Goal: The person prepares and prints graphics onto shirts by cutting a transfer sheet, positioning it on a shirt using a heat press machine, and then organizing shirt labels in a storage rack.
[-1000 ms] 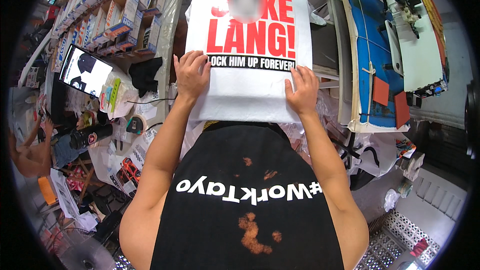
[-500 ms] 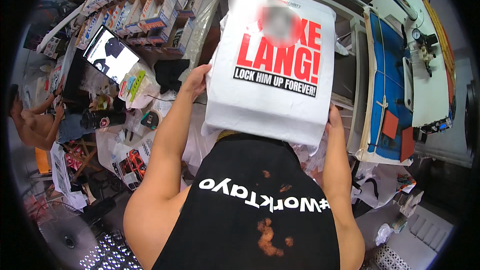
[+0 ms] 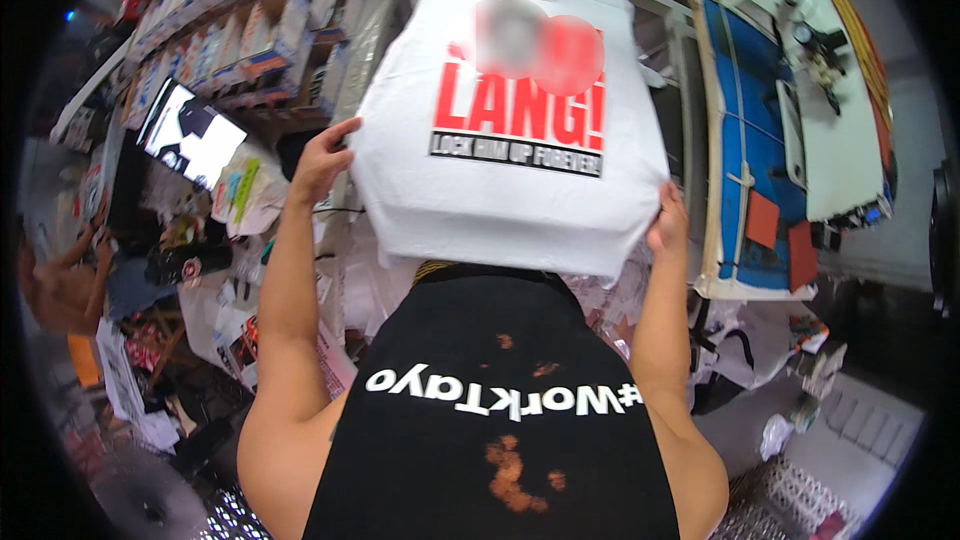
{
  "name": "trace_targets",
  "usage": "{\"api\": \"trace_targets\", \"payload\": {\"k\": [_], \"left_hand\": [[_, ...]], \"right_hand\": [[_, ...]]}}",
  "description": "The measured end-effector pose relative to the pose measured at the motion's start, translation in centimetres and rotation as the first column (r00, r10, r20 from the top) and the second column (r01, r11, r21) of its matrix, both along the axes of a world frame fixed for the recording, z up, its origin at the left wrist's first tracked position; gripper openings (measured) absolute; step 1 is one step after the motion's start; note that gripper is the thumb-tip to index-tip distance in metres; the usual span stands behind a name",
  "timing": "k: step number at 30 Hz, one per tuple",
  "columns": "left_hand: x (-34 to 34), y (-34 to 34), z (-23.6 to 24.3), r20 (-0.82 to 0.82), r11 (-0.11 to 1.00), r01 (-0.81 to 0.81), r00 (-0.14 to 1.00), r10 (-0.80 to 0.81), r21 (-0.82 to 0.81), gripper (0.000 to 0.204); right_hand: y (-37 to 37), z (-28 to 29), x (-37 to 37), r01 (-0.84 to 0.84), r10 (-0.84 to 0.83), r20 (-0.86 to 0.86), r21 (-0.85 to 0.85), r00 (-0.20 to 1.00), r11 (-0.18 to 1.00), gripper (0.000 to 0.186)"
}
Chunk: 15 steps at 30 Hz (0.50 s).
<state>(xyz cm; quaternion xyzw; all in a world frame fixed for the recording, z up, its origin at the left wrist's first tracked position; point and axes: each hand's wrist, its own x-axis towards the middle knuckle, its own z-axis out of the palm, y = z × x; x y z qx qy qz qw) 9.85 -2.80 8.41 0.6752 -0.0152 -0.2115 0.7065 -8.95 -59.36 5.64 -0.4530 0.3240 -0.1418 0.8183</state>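
Since left hand [image 3: 323,162] and right hand [image 3: 668,223], pinching its sides, just stretched the white graphic tee [image 3: 505,202] wider, it's probably looser.

The white shirt [image 3: 500,205] is matt cloth, the boxes [image 3: 285,25] printed cardboard.

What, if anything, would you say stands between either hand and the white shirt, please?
Nothing visible does: the left hand holds the white shirt by its left edge, and the right hand holds its right edge, lower down in the view.
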Motion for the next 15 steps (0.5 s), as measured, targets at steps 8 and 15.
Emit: {"api": "trace_targets", "payload": {"k": [8,15], "left_hand": [[-0.6,0.0,-1.3,0.010,0.993,-0.043,0.999,0.044,-0.113,0.071],[-1.5,0.2,-2.8,-0.014,0.997,-0.065,0.998,0.065,-0.036,0.057]], "right_hand": [[-1.6,-3.4,-0.4,-0.021,0.007,-0.059,-0.247,0.998,0.969,0.044],[-1.0,-3.2,-0.2,-0.130,-0.055,-0.267,-0.629,0.962,0.766,0.038]]}}
